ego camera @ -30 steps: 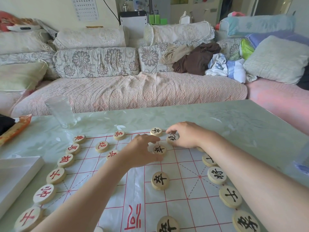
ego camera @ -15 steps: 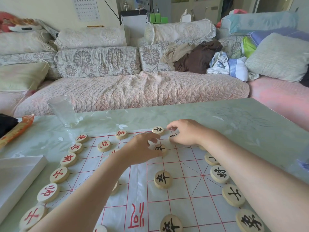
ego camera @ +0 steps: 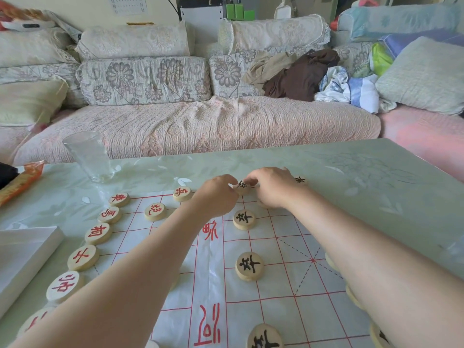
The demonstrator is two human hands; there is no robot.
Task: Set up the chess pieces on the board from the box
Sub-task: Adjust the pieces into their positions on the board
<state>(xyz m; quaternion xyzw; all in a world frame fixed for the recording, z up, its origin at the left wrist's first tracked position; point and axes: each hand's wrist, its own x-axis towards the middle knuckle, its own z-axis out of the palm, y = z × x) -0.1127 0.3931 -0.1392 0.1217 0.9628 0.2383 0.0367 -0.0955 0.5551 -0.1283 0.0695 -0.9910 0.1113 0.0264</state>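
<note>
Pale green table (ego camera: 351, 172): tumbler (ego camera: 89, 156) and white box (ego camera: 22, 257) left, forearms (ego camera: 155, 267) across the board (ego camera: 283, 285).

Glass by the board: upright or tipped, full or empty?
Upright: the glass stands on its base on the table, beyond the board's far-left corner. Looks empty: see-through, no liquid line visible.

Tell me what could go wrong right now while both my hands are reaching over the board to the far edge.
1. The right forearm passes over the black pieces on the right edge; drawing back might drag them off their spots.
2. The left hand and right hand crowd one black piece at the far edge; it could be nudged off the board sheet.
</note>
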